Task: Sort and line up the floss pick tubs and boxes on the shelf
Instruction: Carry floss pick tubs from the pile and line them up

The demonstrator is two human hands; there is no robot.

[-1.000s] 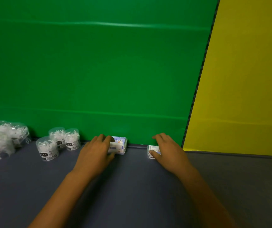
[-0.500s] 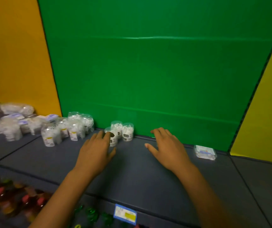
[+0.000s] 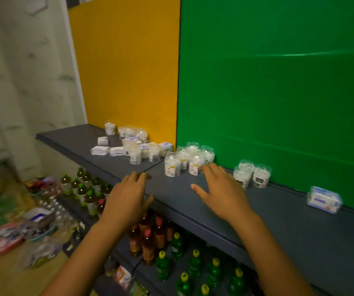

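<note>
Both hands hover empty over the dark grey shelf (image 3: 278, 223). My left hand (image 3: 129, 199) is at the shelf's front edge, fingers spread. My right hand (image 3: 221, 189) reaches toward a cluster of clear floss pick tubs (image 3: 184, 161), its fingertips close to the nearest tub. Two more tubs (image 3: 255, 175) stand behind that hand against the green wall. A white and blue floss pick box (image 3: 323, 198) lies far right on the shelf. A mixed pile of tubs and boxes (image 3: 129, 144) sits further left, in front of the orange wall.
Below the shelf, a lower shelf holds green and red-capped bottles (image 3: 171, 253). More bottles (image 3: 86, 189) and loose packets (image 3: 22, 231) lie on the floor at left. A pale tiled wall closes the shelf's left end.
The view has swung left and both hands have left the boxes. They moved left along the shelf with nothing in them, and the right hand now nears the middle tubs.
</note>
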